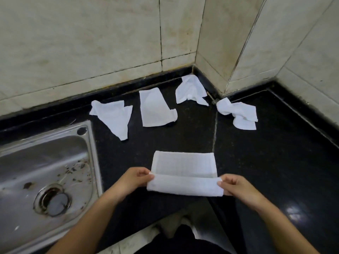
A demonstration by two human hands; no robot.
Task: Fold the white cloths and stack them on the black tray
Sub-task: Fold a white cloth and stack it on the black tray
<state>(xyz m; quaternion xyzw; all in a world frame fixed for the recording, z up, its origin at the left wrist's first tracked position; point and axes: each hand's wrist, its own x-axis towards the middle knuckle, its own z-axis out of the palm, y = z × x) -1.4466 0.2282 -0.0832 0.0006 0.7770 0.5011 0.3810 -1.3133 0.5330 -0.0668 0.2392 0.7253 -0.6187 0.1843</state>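
Observation:
A white cloth point(183, 167) lies spread on the black counter in front of me, its near edge rolled up and over. My left hand point(134, 177) pinches that near edge at its left corner. My right hand point(234, 186) pinches the right corner. Several crumpled white cloths lie farther back: one at the left point(113, 116), one in the middle point(156, 108), one near the wall corner point(190, 89) and one at the right point(238, 113). No black tray is in view.
A steel sink point(45, 171) with a drain sits at the left, close to my left arm. The black counter point(275, 153) runs back to tiled walls that meet in a corner. The counter's front edge is just below my hands.

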